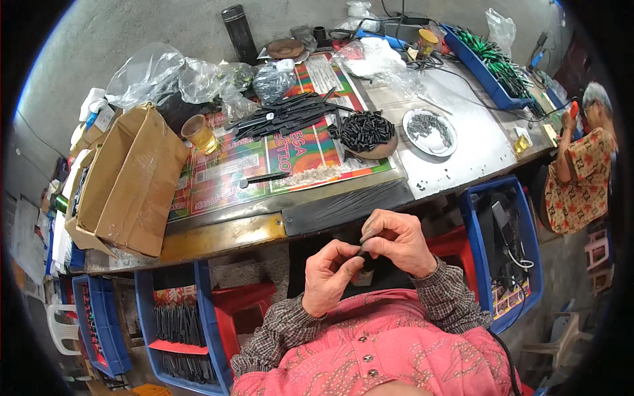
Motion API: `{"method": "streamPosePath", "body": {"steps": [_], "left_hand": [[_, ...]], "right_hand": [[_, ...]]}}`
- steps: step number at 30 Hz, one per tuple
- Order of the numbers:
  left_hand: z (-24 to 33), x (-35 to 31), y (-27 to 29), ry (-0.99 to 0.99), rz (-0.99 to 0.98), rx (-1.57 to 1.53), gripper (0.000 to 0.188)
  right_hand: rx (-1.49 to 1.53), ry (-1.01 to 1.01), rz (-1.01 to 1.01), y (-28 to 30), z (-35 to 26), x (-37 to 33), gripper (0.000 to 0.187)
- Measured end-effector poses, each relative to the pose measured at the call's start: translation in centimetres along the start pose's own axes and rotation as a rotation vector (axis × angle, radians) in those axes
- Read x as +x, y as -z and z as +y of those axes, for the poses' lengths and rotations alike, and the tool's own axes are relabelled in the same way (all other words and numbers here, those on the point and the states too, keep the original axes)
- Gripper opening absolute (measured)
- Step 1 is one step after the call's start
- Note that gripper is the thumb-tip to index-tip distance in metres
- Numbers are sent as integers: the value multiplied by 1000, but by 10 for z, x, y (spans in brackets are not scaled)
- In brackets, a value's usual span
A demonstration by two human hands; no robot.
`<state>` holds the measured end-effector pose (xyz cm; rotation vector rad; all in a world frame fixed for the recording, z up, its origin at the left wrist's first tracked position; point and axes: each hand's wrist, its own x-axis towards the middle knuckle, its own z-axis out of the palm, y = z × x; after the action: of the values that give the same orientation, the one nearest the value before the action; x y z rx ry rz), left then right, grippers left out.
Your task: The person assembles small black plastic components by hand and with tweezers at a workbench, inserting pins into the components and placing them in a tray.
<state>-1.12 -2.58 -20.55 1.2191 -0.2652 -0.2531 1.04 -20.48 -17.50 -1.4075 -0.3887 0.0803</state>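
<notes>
My left hand (332, 276) and my right hand (399, 242) meet above my lap, in front of the table edge. Thumb and forefinger of each are pinched on a small dark piece (361, 252), mostly hidden by the fingertips. Across the table stands a brown bowl (380, 152) heaped with short black tubes (365, 130). To its right, a white plate (434, 140) carries many small grey metal bits. Left of the bowl lies a pile of long black pen-like sticks (284, 117). One single black stick (264, 179) rests nearer to me on the colourful printed sheet (224, 178).
An opened cardboard box (139, 191) and a glass of yellow liquid (200, 135) stand at left. Blue bins (210, 330) sit below the table on both sides. At the back right is a blue tray (485, 79) of green and black sticks. Another person (584, 165) sits at right.
</notes>
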Motion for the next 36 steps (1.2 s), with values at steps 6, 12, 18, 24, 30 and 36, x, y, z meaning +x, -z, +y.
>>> {"method": "streamPosePath", "body": {"steps": [6,12,18,24,30,36], "left_hand": [[-5,-1,-3,-100,83,158,10],[0,0,0,-40,37,58,12],[-2,0,-3,-119,61,198,14],[-2,0,0,-91,73,165,13],[-2,2,5,5,-47,-15,12],[-3,1,-2,-155,96,361,10]], "right_hand": [[-148,95,82,-6,9,0,7],[45,-20,16,-1,0,1,8],[-74,107,48,-4,14,0,9],[39,-16,94,-9,1,2,10],[-28,-39,14,0,1,-3,11],[-183,109,165,-13,9,1,15]]}}
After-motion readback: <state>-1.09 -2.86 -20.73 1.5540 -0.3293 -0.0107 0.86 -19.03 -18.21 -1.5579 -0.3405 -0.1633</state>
